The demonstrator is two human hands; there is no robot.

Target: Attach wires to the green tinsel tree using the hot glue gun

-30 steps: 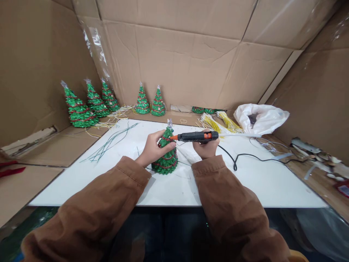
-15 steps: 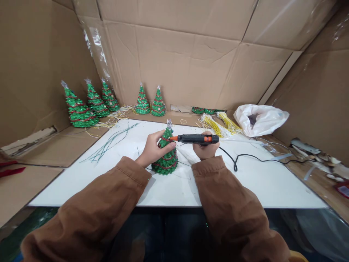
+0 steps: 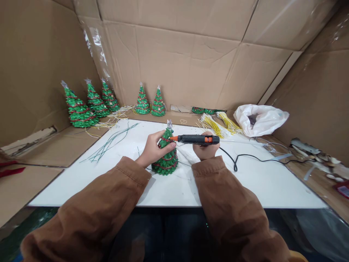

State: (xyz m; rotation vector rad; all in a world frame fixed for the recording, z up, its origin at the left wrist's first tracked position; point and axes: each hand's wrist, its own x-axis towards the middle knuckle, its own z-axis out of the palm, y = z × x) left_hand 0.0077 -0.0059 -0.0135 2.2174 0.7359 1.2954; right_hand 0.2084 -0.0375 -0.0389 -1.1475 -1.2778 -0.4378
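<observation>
A small green Christmas tree (image 3: 167,162) with red garland and a silvery star on top stands upright on the white board (image 3: 169,194). My left hand (image 3: 155,147) is closed around its upper left side, the thumb across the front. In my right hand (image 3: 205,151) is a black and orange glue gun (image 3: 193,139), held level and pointing left. Its orange nozzle meets the upper part of the tree, or nearly so; exact contact I cannot tell. A clear glue stick reaches out behind the gun. The fingers on the handle are partly hidden.
Green wire pieces (image 3: 109,143) lie on the board's left. Several similar trees (image 3: 79,109) stand behind, along the cardboard walls. At the back right are yellow and white wire bundles (image 3: 214,125) and a white plastic bag (image 3: 261,120). A black cord (image 3: 256,157) runs off to the right.
Almost nothing differs. The glue gun has shifted very slightly, with its nozzle at the same spot on the tree; both hands keep their hold.
</observation>
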